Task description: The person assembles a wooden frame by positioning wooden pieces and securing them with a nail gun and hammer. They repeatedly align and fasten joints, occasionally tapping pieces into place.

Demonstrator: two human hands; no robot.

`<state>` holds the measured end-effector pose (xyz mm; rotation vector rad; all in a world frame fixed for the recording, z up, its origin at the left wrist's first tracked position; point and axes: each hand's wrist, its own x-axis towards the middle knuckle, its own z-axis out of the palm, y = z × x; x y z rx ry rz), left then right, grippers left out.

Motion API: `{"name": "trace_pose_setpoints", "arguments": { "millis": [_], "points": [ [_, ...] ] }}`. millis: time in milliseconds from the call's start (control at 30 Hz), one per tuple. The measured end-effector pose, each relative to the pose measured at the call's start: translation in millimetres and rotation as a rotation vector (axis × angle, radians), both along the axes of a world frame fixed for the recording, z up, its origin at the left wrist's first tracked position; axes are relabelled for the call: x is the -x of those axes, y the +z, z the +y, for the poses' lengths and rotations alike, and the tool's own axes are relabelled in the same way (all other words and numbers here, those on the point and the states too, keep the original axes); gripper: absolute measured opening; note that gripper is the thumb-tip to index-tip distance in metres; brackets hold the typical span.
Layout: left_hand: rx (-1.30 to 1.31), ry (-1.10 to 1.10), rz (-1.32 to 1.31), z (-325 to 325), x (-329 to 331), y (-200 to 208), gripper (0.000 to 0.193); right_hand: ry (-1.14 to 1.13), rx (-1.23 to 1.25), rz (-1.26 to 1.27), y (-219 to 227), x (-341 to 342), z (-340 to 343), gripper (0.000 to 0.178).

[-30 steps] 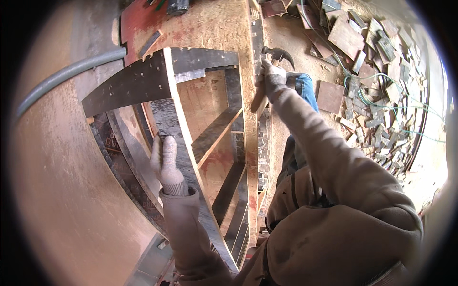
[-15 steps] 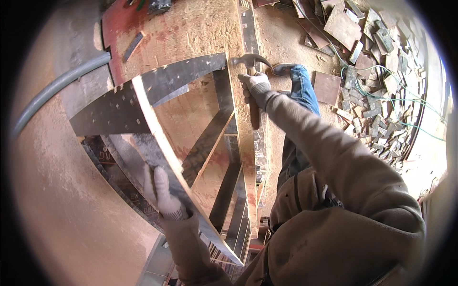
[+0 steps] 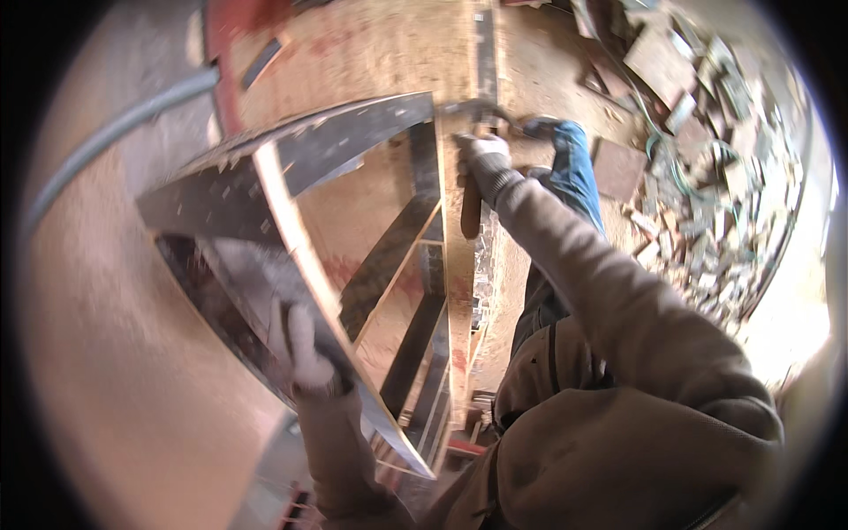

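My right hand (image 3: 486,152), in a pale glove, is wrapped round the handle of a claw hammer (image 3: 471,212). The blurred head of the hammer lies just beyond the far corner of a wooden frame (image 3: 353,141), beside its long right-hand rail. My left hand (image 3: 305,353), also gloved, rests against the grey face of the frame's slanting board (image 3: 291,225). Its thumb and fingers point away from me and close on a narrow dark strip that I cannot make out. Dark crosspieces (image 3: 411,353) span the frame's inside.
A heap of scrap wood pieces (image 3: 707,212) with a thin green hose covers the ground on the right. A grey pipe (image 3: 124,128) curves along the left. Behind the frame, a short dark offcut (image 3: 262,62) lies on the wood-coloured surface. My blue-trousered leg (image 3: 572,172) stands beside the hammer.
The whole view has shifted slightly and blurred. More of the curved board's upper edge shows, so the frame appears a little tilted. Both hands keep their places on the hammer and at the board.
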<state>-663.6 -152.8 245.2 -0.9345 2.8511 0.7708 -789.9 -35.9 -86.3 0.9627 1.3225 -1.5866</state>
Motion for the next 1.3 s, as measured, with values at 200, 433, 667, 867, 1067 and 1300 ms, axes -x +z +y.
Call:
{"name": "trace_pose_setpoints", "arguments": {
  "millis": [200, 433, 667, 867, 1067, 1300],
  "points": [
    [-0.634, 0.347, 0.226, -5.4, 7.3, 7.7, 0.028, 0.435, 0.163, 0.082, 53.5, 5.1, 55.9, 0.02],
    [-0.107, 0.415, 0.533, -26.1, -89.0, -5.1, 0.045, 1.08, 0.159, 0.439, 209.8, 26.6, 134.9, 0.033],
    [0.694, 0.749, -0.22, 30.6, -294.7, 1.5, 0.039, 1.435, 0.666, 1.852, 383.9, 45.0, 52.1, 0.038],
    [0.627, 0.833, -0.086, 40.5, -314.4, -28.1, 0.041, 1.308, 1.016, 1.868, 434.4, 30.3, 4.4, 0.029],
    [0.617, 0.744, -0.389, 44.3, -312.4, -14.8, 0.029, 1.925, 0.486, 2.028, 395.2, -3.7, -22.9, 0.034],
    [0.42, 1.13, 0.679, 43.6, -330.6, -28.2, 0.034, 1.621, 1.106, 2.147, 426.2, -58.5, -52.9, 0.035]
  ]
}}
